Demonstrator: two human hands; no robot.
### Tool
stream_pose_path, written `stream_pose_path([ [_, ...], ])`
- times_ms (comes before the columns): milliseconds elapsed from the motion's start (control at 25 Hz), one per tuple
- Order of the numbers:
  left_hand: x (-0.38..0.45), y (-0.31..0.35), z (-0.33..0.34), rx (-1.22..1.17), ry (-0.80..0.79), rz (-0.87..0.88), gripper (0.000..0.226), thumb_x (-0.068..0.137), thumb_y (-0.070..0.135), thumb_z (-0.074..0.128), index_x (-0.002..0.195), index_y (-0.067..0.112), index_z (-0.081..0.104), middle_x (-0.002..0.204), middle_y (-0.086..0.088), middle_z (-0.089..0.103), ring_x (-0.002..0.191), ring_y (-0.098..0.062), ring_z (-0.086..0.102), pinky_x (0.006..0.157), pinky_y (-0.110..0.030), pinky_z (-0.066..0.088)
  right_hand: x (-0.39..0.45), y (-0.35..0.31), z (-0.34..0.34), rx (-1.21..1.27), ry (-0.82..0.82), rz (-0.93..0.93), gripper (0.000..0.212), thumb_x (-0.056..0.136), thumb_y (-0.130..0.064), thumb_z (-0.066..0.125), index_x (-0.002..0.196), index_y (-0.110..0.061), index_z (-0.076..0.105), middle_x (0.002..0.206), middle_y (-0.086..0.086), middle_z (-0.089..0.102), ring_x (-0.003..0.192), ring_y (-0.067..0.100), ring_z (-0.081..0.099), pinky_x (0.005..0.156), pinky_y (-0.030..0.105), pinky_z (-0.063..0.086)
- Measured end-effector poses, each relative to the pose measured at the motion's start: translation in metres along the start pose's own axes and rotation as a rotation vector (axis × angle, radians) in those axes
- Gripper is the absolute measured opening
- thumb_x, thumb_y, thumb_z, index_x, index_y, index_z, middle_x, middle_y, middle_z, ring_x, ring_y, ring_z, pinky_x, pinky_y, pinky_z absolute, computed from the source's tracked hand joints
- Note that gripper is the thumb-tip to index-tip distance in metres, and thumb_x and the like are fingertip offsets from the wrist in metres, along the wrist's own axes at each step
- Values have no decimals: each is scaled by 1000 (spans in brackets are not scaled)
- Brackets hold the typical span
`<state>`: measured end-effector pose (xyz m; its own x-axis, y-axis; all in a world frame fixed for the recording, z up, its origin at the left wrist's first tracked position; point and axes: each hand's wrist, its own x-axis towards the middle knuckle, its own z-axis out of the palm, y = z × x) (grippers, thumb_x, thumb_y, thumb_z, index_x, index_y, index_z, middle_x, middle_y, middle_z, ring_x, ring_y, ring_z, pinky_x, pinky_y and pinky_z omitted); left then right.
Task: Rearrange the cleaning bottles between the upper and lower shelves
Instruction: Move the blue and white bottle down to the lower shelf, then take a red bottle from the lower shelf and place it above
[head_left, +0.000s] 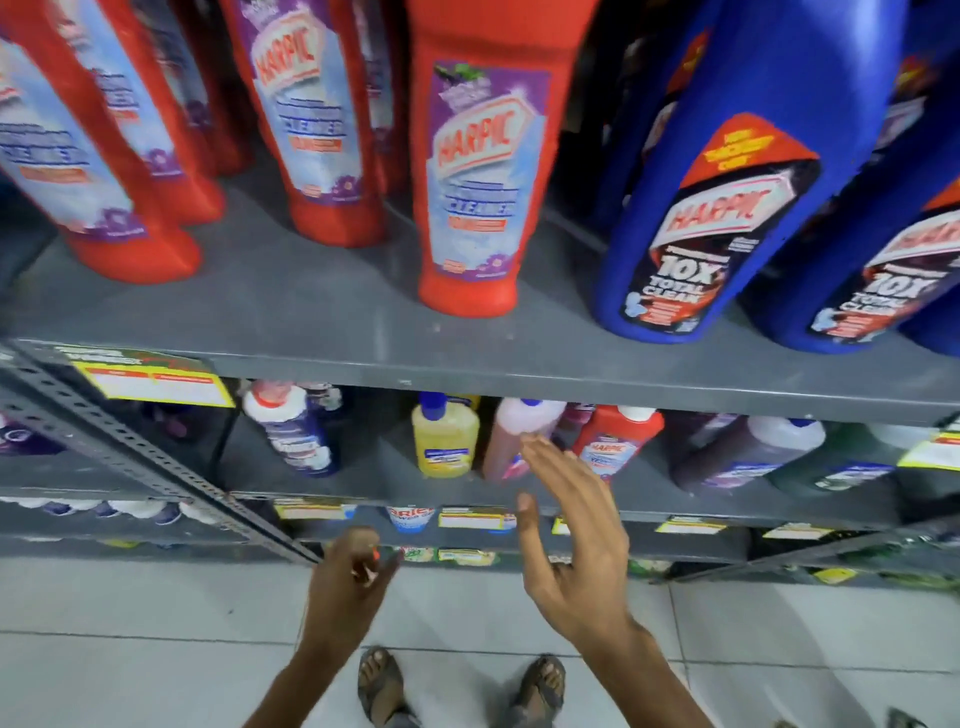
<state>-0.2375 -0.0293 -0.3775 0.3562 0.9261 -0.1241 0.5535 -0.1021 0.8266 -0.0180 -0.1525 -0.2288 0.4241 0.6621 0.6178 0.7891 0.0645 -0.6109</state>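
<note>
Right hand is reaching open and empty toward pink bottle on lower shelf. Left hand is hanging loosely curled, contents unclear. Risking knocking yellow bottle beside it.

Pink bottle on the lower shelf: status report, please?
Right hand open, fingertips at pink bottle, not gripping. Left hand loosely curled, low. Yellow bottle and small red bottle close beside.

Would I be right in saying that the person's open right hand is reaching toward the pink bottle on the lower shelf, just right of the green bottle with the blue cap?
Not quite: the bottle beside it is yellow, not green. The head view shows the open right hand reaching toward the pink bottle on the lower shelf, just right of the yellow bottle with the blue cap.
</note>
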Motion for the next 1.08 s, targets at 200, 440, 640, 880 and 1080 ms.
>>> stream_pose_path([
  [200,-23,85,114,-143,-174,148,31,83,32,81,111,31,67,99,16,72,91,-4,70,77,-20,57,-62,112,-59,-60,-85,262,49,99,-12,67,148,-13,60,155,-5,61,145,18,56,115,55,48],
  [440,16,177,187,-172,-174,171,79,85,24,87,150,3,46,148,-6,58,134,-15,57,111,-10,42,-79,214,-70,-142,-299,549,69,109,-44,48,167,-12,30,176,6,28,162,27,31,129,55,34],
  [640,65,200,204,-205,-332,118,73,83,14,88,144,7,47,137,-10,67,123,-13,68,108,-35,53,-72,264,-36,-270,-491,556,71,110,-47,33,167,-5,28,176,14,26,164,31,27,132,52,27],
  [880,82,190,210,-252,-362,-21,44,82,-2,85,112,17,59,109,1,73,91,11,72,97,-27,61,-86,284,-29,-363,-619,452,80,107,-61,-3,171,-12,4,179,3,-7,167,19,-6,137,39,1],
  [1080,73,197,199,-258,-349,27,58,79,1,89,130,4,60,114,-6,73,100,-6,72,99,-21,59,-85,280,-26,-381,-613,476,73,110,-48,8,170,-7,15,179,8,6,168,26,4,133,36,-3],
])
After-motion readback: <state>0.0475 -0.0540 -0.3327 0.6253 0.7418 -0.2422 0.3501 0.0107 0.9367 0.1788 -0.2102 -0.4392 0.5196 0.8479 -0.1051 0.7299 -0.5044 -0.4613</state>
